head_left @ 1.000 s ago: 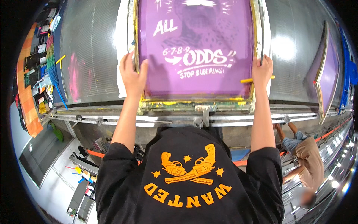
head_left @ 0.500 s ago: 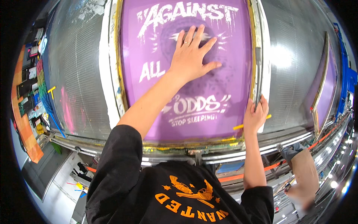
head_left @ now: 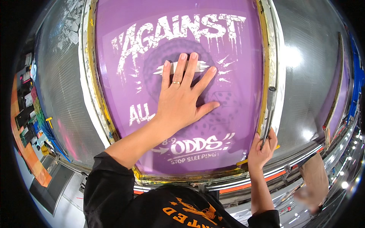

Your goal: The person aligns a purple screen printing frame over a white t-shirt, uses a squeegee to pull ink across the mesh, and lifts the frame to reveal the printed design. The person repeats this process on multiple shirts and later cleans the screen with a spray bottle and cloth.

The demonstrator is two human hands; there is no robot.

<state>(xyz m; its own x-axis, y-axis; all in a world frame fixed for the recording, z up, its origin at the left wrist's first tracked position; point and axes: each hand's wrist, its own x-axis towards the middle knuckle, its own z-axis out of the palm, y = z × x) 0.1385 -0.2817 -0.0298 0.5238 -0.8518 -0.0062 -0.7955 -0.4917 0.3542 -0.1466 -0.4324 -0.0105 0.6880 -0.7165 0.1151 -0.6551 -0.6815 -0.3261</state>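
A purple printing screen (head_left: 125, 102) with white lettering and a faint dark stencil picture lies in a yellow-stained frame (head_left: 99, 81). My left hand (head_left: 178, 95) rests palm down across its middle, fingers spread, a ring on one of them. At the frame's lower right edge, my right hand (head_left: 262, 150) is closed round a thin dark metal rod (head_left: 268, 123) that runs along the side rail. A yellow strip (head_left: 242, 162) shows beside this hand, partly hidden behind it.
Grey ribbed boards (head_left: 304, 87) flank the screen. Another purple screen (head_left: 334, 91) stands tilted at the far right. A cluttered orange bench (head_left: 32, 163) is at the far left. Someone in a tan top (head_left: 315, 174) bends over at the lower right.
My view has shifted, so the screen and both hands sit lower in it. The left hand still lies flat on the same part of the print, and the right still grips the rod.
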